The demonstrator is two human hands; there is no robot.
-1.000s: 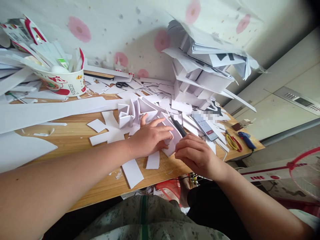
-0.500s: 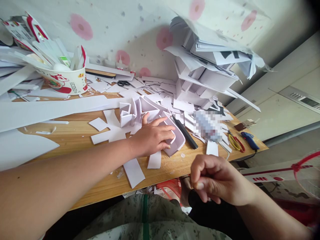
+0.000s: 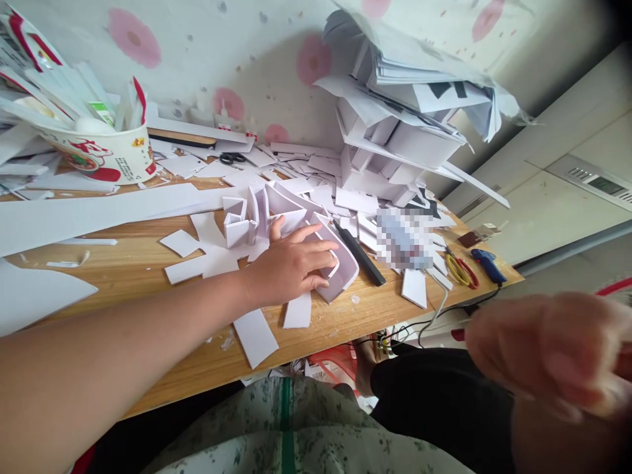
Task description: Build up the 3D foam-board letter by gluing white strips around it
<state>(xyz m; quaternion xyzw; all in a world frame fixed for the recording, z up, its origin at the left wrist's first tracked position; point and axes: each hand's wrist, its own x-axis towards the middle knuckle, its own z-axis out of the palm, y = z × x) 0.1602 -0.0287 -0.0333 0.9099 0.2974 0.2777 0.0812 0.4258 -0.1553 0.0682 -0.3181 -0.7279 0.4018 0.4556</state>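
My left hand lies with spread fingers on a white foam-board piece with curved walls, its fingertips over the nearer wall. Beside it stand small upright white board pieces joined at angles. My right hand is off the table's right front side, smeared by motion; its fingers look curled, and whether anything is in them cannot be made out. A black stick-like tool lies just right of the curved piece. Flat white strips lie under and in front of my left wrist.
A paper noodle bucket full of white strips stands at the back left. Black-handled scissors lie among scraps. At the right are yellow-and-red pliers and a blue corded tool. A white board structure bears stacked sheets.
My right hand has swung right and up from near the table's front edge, blurring. My left hand stays on the curved piece. The view has shifted slightly.
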